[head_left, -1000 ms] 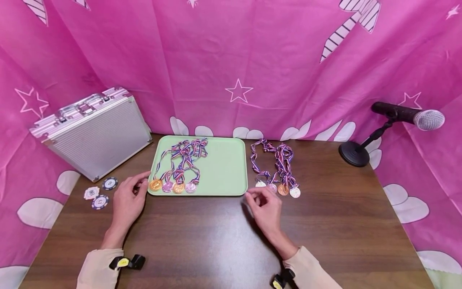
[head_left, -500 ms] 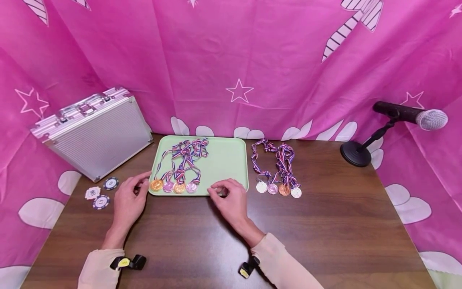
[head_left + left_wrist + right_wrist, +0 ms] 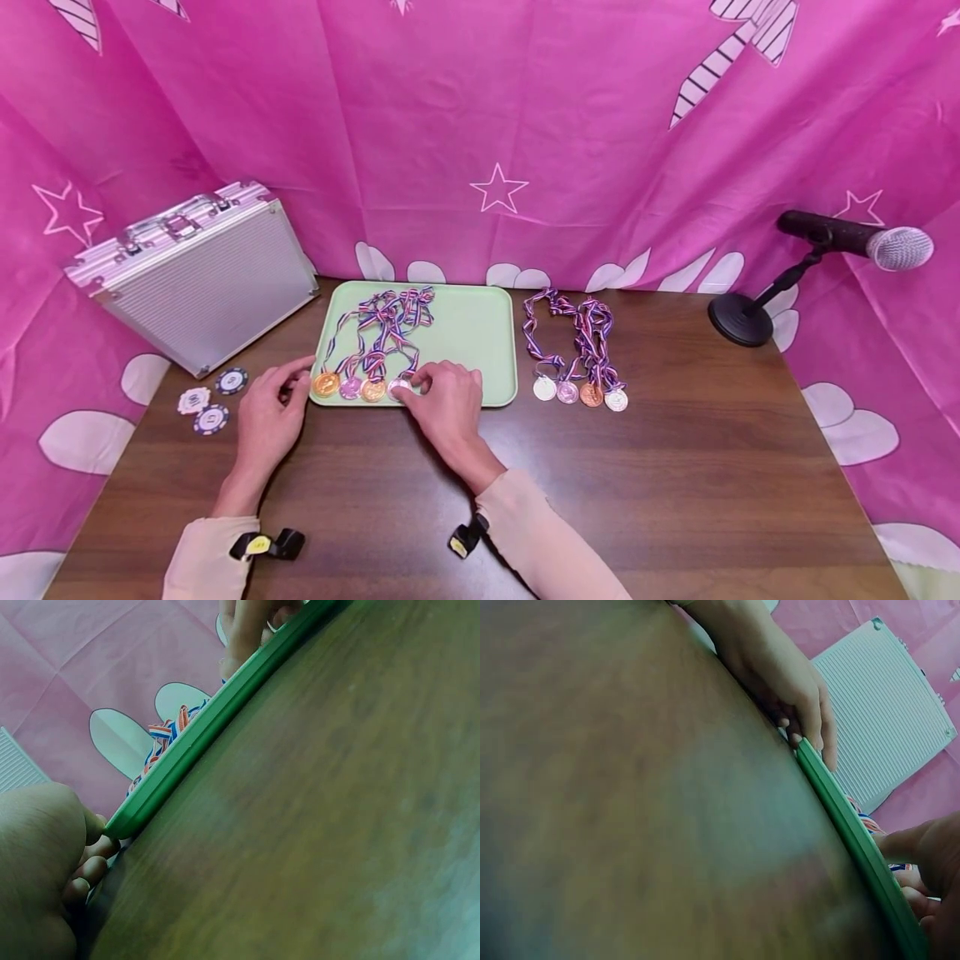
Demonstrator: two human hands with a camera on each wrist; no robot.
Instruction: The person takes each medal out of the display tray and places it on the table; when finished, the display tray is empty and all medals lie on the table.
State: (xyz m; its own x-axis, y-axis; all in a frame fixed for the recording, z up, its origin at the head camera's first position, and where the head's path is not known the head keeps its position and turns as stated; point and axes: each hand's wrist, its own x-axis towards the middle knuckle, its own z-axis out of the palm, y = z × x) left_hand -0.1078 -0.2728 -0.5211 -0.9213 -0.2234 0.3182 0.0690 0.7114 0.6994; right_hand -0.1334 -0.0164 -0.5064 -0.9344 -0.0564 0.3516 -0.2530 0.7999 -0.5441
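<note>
A pale green tray point(image 3: 480, 342) lies on the table, holding several medals with red, white and blue ribbons point(image 3: 386, 325). My left hand point(image 3: 272, 412) grips the tray's near left corner; the left wrist view has the thumb at the rim and curled fingers below. Over the tray's near edge, my right hand point(image 3: 450, 408) pinches the rightmost pinkish-silver medal point(image 3: 397, 387), thumb on its face and fingertips partly hidden. To its left lie a gold medal point(image 3: 372, 390), a pink one point(image 3: 350, 387) and another gold one point(image 3: 326, 384).
Right of the tray lie several more medals point(image 3: 567, 392) with tangled ribbons point(image 3: 592, 333). A silver case point(image 3: 210, 283) stands at the back left, with three poker chips point(image 3: 211, 419) before it. A microphone point(image 3: 847, 237) on a stand is at the back right. A pink curtain point(image 3: 585, 125) hangs behind.
My right hand has moved left from the tray's near right corner, along its front edge, to the rightmost medal in it. My left hand has stayed at the tray's left corner.
</note>
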